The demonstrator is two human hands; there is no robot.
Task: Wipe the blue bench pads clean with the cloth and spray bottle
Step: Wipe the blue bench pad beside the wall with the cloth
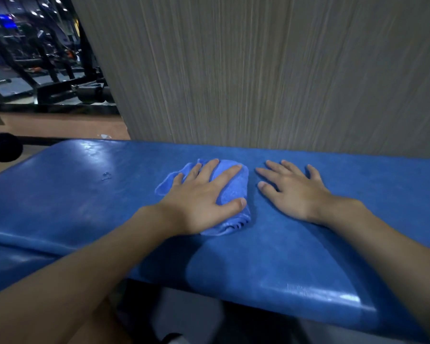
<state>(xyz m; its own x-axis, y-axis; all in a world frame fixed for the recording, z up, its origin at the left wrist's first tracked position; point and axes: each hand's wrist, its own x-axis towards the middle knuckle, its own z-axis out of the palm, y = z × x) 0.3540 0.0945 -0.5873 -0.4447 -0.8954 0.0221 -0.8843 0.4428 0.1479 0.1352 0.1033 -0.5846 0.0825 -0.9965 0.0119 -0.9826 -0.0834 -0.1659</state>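
Your left grip [199, 202] lies flat, fingers spread, on the soft, limp cloth [230, 192] mid-frame; right grip [296, 192] flat, empty; gather its bunched middle

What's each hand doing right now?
Left hand: open, fingers pressing flat on the crumpled blue cloth.
Right hand: open, resting flat on the glossy blue vinyl bench pad.

Glossy bench pad [308, 256], terry cloth [230, 184]
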